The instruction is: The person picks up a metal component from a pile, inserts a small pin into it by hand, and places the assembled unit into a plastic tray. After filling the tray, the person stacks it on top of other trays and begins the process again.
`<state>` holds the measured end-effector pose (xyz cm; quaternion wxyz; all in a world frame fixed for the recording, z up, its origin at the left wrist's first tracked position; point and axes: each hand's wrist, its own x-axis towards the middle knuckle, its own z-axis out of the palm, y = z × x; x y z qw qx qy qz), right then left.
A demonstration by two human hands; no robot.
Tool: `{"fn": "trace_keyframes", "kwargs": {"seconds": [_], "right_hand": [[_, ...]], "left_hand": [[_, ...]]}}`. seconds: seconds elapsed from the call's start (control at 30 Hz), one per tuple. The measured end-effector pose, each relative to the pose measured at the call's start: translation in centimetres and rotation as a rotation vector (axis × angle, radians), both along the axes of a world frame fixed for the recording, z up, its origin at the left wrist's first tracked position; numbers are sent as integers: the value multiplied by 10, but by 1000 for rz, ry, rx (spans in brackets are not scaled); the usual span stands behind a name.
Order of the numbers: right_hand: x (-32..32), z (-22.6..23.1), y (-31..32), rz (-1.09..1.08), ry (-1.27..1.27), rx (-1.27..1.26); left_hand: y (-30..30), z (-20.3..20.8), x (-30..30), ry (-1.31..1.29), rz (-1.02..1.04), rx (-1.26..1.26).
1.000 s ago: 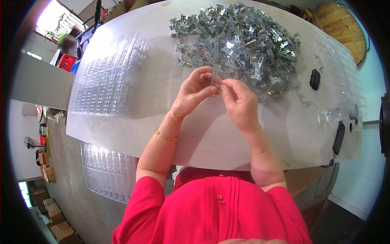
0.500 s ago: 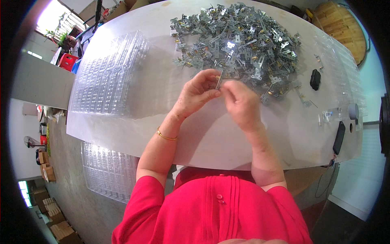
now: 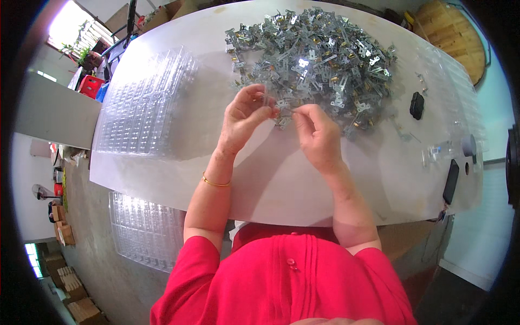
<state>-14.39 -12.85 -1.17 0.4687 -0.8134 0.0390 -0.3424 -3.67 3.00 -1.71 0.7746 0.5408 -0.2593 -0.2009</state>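
Off-white counter [image 3: 265, 187]: the broad surface under everything at hand, its near edge against the person's body.
Red top [image 3: 260, 281]: worn by the person, short sleeves, both bare forearms reaching forward from it.
Metal heap [image 3: 330, 65]: loose silvery brackets with brassy bits, piled beyond the hands and mostly toward the right.
Clear tray stack [image 3: 143, 105]: ridged plastic, lying on the counter well to the left of the left hand.
Right hand [image 3: 319, 135]: near the heap's closest edge, its grip drawn together at the fingertips; whether anything is pinched there I cannot tell.
Left hand [image 3: 241, 119]: its grip grasps a thin piece between thumb and fingers, palm turned toward the right.
Black phone-like slab [image 3: 450, 181]: far right, close to the counter's edge.
Small bracket [image 3: 283, 111]: in the gap between the two hands, right beside the right fingertips; held or resting, unclear.
Thin piece [image 3: 266, 97]: in the left grip, long axis pointing roughly away from the body; the right fingertips stand apart from it, to its right and slightly closer to the person, so the left hand is nearer.
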Motion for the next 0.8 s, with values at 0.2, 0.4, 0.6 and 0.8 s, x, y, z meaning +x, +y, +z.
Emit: {"fn": "trace_keyframes", "kwargs": {"seconds": [0.2,0.4,0.6,0.8], "right_hand": [[2,-14,9,56,28,-20],[1,-21,19,99,66,0],[0,-23,23,115,146,20],[0,-28,27,122,169,12]], "left_hand": [[29,21,0,110,190,245],[70,19,-6,80,315,633],[85,4,-4,-47,302,785],[75,0,-8,-306,395,972]]}}
